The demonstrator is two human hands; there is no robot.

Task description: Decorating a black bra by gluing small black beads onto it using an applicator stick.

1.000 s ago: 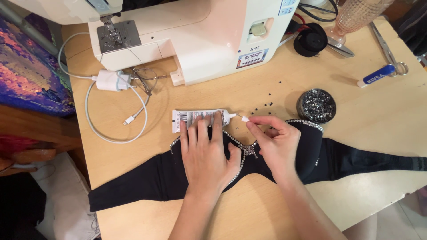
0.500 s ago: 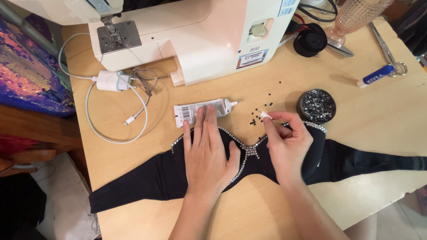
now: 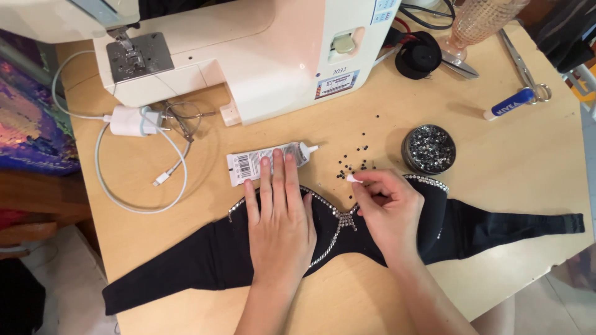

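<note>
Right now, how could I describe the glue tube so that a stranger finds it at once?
Start at the white sewing machine and look just below its base. The glue tube lies flat on the wooden table, under the left hand's fingertips; it alone is silvery with a white nozzle.

A black bra top (image 3: 205, 267) lies flat and spread wide on the tabletop (image 3: 515, 167). Shiny little stones run along its top edge. A small white stick (image 3: 352, 178) points at tiny dark stones (image 3: 354, 166) scattered just above the top. A white glue tube (image 3: 268, 161) lies on its side, touching the top's upper edge.
</note>
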